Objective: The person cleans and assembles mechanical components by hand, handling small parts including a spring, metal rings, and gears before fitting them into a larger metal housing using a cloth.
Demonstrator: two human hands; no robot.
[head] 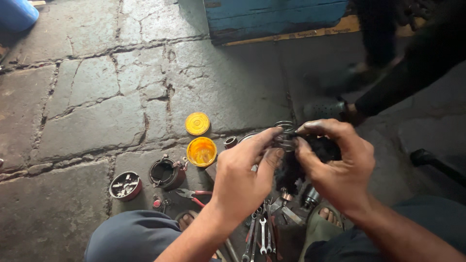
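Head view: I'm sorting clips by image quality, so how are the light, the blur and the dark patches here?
Head view: dim, even light on the stone floor, no glare; the yellow tub and its lid read clearly; the left hand and right hand are fairly sharp, but the coiled spring in their fingers is slightly soft; the upper right corner is too dark to read.

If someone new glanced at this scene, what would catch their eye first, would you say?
Probably the left hand and right hand, pinching a small dark metal part between them mid-frame. Next, the open yellow tub and its yellow lid on the stone floor, left of the hands.
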